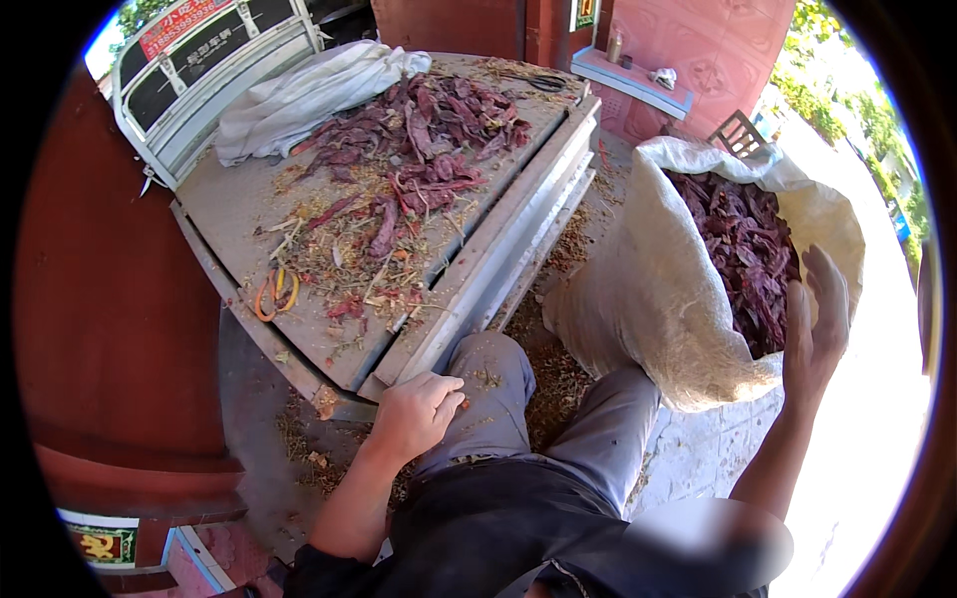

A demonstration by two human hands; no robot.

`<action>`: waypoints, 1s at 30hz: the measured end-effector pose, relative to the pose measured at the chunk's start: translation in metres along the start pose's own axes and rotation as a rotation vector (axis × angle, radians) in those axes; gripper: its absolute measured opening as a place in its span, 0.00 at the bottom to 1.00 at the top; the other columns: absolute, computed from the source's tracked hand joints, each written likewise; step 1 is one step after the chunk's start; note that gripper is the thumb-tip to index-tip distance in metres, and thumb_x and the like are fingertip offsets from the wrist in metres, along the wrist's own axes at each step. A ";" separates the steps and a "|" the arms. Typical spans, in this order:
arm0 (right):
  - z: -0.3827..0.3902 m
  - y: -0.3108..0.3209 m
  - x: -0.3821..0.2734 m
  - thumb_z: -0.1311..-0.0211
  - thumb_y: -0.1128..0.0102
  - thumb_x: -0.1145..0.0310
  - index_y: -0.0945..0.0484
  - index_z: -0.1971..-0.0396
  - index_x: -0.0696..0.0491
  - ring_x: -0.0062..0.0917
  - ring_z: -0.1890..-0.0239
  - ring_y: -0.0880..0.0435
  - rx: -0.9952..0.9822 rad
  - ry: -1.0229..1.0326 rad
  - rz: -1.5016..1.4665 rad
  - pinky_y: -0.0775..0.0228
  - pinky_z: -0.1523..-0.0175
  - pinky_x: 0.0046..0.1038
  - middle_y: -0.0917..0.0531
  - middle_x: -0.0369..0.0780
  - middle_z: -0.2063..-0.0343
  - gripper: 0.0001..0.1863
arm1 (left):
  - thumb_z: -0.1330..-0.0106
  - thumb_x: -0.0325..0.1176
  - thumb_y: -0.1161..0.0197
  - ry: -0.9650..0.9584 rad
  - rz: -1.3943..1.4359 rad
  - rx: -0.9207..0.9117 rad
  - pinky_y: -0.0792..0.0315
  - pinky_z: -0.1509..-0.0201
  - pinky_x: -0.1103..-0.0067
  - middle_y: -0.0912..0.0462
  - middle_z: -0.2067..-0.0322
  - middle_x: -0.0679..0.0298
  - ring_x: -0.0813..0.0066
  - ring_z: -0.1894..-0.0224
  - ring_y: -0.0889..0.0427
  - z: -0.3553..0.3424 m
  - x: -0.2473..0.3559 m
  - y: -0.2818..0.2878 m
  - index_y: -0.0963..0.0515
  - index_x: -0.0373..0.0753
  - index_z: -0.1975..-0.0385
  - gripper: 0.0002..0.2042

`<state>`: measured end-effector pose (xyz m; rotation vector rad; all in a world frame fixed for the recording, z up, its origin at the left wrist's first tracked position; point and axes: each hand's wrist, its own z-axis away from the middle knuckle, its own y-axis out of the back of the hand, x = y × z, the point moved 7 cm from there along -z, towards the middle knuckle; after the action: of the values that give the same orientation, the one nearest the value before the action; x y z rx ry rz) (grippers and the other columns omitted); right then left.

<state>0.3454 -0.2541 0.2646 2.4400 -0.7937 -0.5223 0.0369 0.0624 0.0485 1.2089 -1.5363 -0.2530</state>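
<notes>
My left hand (414,414) is by my thigh, just off the near corner of the truck bed (234,214). Its fingers are curled together; a tiny reddish bit shows at their tips, too small to name. On the right, my right hand (819,329) is at the rim of a large white woven sack (638,289), fingers stretched out and holding nothing. Dark red dried chili peppers (738,254) fill the sack's mouth. More dried chili peppers (429,120) lie heaped on the bed among stems, seeds and chaff. Scissors with orange-yellow handles (277,294) rest near the bed's left edge.
A crumpled white sack (309,100) lies beside the truck's railing (184,90). Dark-handled scissors (543,82) sit at the bed's far corner. Behind the full sack are a wooden chair (738,133) and a ledge (638,85) on a pink wall. Chaff litters the ground.
</notes>
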 end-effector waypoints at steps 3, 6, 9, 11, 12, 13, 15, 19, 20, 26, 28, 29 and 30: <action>0.032 -0.004 -0.044 0.33 0.32 0.67 0.19 0.47 0.58 0.35 0.52 0.16 -0.031 0.109 -0.296 0.26 0.45 0.35 0.15 0.46 0.55 0.17 | 0.36 0.28 0.28 0.003 -0.059 0.232 0.20 0.62 0.68 0.12 0.67 0.54 0.53 0.66 0.12 -0.006 -0.002 0.051 0.14 0.35 0.63 0.06; 0.058 -0.022 -0.078 0.36 0.32 0.71 0.17 0.54 0.59 0.34 0.60 0.16 -0.185 0.128 -0.526 0.25 0.53 0.33 0.14 0.45 0.62 0.12 | 0.36 0.29 0.29 0.212 -0.143 0.360 0.20 0.58 0.67 0.12 0.65 0.54 0.54 0.64 0.13 -0.004 -0.056 0.092 0.14 0.35 0.61 0.07; 0.080 -0.042 -0.094 0.38 0.32 0.75 0.16 0.61 0.59 0.34 0.69 0.15 -0.333 0.076 -0.641 0.24 0.61 0.31 0.14 0.44 0.69 0.07 | 0.35 0.31 0.30 0.315 -0.306 0.367 0.21 0.52 0.66 0.13 0.60 0.54 0.53 0.57 0.14 -0.012 -0.102 0.116 0.14 0.35 0.59 0.09; 0.094 -0.060 -0.098 0.39 0.32 0.77 0.15 0.63 0.59 0.35 0.71 0.14 -0.442 0.029 -0.680 0.23 0.64 0.31 0.14 0.44 0.72 0.05 | 0.34 0.33 0.30 0.304 -0.462 0.349 0.22 0.48 0.65 0.15 0.57 0.54 0.53 0.53 0.15 -0.017 -0.115 0.123 0.14 0.36 0.58 0.10; 0.101 -0.068 -0.100 0.39 0.32 0.77 0.15 0.63 0.58 0.35 0.71 0.14 -0.495 0.013 -0.688 0.23 0.64 0.31 0.14 0.44 0.72 0.05 | 0.34 0.35 0.31 0.360 -0.464 0.295 0.23 0.46 0.64 0.16 0.55 0.54 0.52 0.49 0.17 -0.021 -0.123 0.122 0.14 0.35 0.57 0.11; 0.109 -0.076 -0.100 0.39 0.32 0.77 0.15 0.64 0.57 0.35 0.71 0.14 -0.538 -0.017 -0.703 0.23 0.64 0.31 0.14 0.44 0.72 0.05 | 0.34 0.35 0.31 0.365 -0.454 0.266 0.23 0.46 0.64 0.16 0.55 0.54 0.52 0.50 0.17 -0.023 -0.126 0.122 0.14 0.35 0.57 0.11; 0.124 -0.089 -0.097 0.39 0.31 0.76 0.14 0.65 0.56 0.35 0.71 0.14 -0.625 -0.081 -0.726 0.23 0.63 0.32 0.14 0.44 0.72 0.04 | 0.33 0.35 0.31 0.374 -0.434 0.202 0.23 0.47 0.64 0.16 0.56 0.54 0.51 0.51 0.16 -0.028 -0.130 0.120 0.14 0.35 0.56 0.11; 0.146 -0.109 -0.097 0.36 0.32 0.74 0.14 0.63 0.57 0.35 0.70 0.13 -0.736 -0.198 -0.808 0.23 0.62 0.33 0.14 0.44 0.71 0.04 | 0.32 0.35 0.32 0.328 -0.350 0.254 0.23 0.48 0.66 0.15 0.58 0.54 0.54 0.53 0.15 -0.027 -0.133 0.123 0.14 0.35 0.56 0.11; 0.151 -0.114 -0.098 0.35 0.32 0.74 0.14 0.63 0.57 0.35 0.70 0.13 -0.759 -0.204 -0.820 0.23 0.62 0.32 0.14 0.44 0.71 0.05 | 0.32 0.34 0.33 0.290 -0.327 0.313 0.23 0.50 0.68 0.14 0.59 0.55 0.57 0.55 0.14 -0.025 -0.129 0.125 0.14 0.35 0.56 0.11; 0.169 -0.144 -0.130 0.29 0.35 0.70 0.14 0.61 0.58 0.28 0.70 0.14 -0.936 -0.277 -0.999 0.23 0.62 0.30 0.15 0.42 0.72 0.07 | 0.26 0.30 0.37 0.546 0.199 0.366 0.25 0.62 0.80 0.14 0.69 0.63 0.81 0.68 0.18 -0.021 -0.109 0.116 0.17 0.31 0.55 0.09; 0.171 -0.152 -0.147 0.28 0.35 0.69 0.13 0.61 0.59 0.24 0.70 0.14 -1.012 -0.341 -1.071 0.24 0.62 0.28 0.15 0.41 0.72 0.08 | 0.26 0.30 0.37 0.543 0.353 0.354 0.25 0.64 0.81 0.15 0.71 0.66 0.83 0.70 0.19 -0.023 -0.101 0.105 0.17 0.30 0.55 0.09; 0.174 -0.158 -0.153 0.27 0.35 0.68 0.14 0.57 0.59 0.22 0.70 0.15 -1.036 -0.373 -1.108 0.24 0.62 0.27 0.15 0.40 0.72 0.09 | 0.26 0.30 0.37 0.534 0.446 0.342 0.25 0.64 0.81 0.15 0.71 0.66 0.83 0.70 0.19 -0.022 -0.099 0.098 0.18 0.30 0.55 0.09; 0.176 -0.163 -0.159 0.26 0.35 0.67 0.15 0.53 0.59 0.20 0.69 0.16 -1.058 -0.407 -1.144 0.24 0.62 0.26 0.16 0.38 0.71 0.11 | 0.26 0.30 0.37 0.525 0.538 0.329 0.25 0.65 0.81 0.15 0.72 0.66 0.83 0.70 0.19 -0.022 -0.095 0.090 0.18 0.31 0.55 0.09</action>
<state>0.2075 -0.1032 0.0617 1.5205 0.7459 -1.4036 -0.0068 0.1869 0.0621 0.9532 -1.3939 0.6457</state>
